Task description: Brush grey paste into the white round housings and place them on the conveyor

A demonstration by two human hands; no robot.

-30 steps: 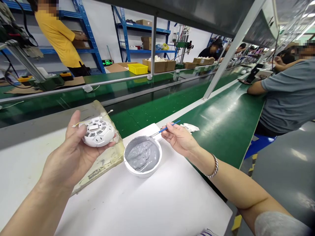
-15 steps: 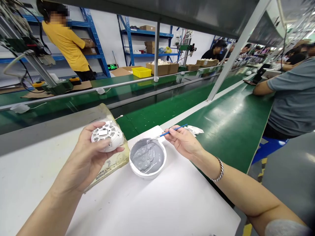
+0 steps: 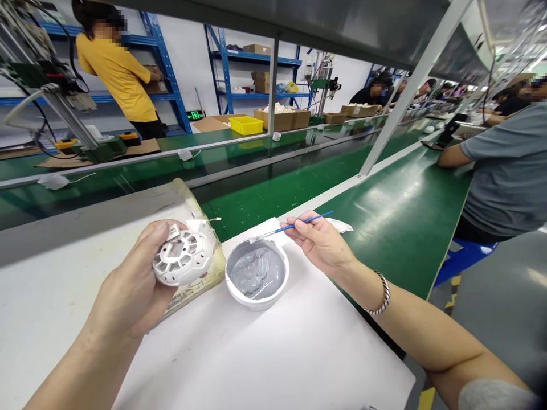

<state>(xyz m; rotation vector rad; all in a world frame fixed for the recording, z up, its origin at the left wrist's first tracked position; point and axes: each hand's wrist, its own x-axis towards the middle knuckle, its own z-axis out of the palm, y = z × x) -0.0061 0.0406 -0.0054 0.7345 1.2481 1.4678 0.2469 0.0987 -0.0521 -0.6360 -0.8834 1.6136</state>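
My left hand [image 3: 139, 279] is wrapped round a round white plastic part [image 3: 183, 259] with spoke-like openings, and a small white piece [image 3: 174, 230] stands up at its upper edge by my thumb. My right hand [image 3: 318, 242] pinches a thin brush with a blue handle [image 3: 294, 224]. The brush tip rests at the upper rim of a white bowl [image 3: 257, 304]. Thick grey paste [image 3: 256, 270] lies inside the bowl, which stands on white paper between my hands.
A stained board [image 3: 200, 285] lies under my left hand. Beyond runs a green conveyor [image 3: 256, 191]. Crumpled white material [image 3: 341, 225] lies behind my right hand. A person in grey [image 3: 508, 165] sits at the right; another in yellow [image 3: 115, 74] stands at the back left.
My left thumb has moved up to the part's upper edge, and the part has tilted, showing more of its openings. The brush has shifted slightly left. White pieces on the far conveyor have moved right.
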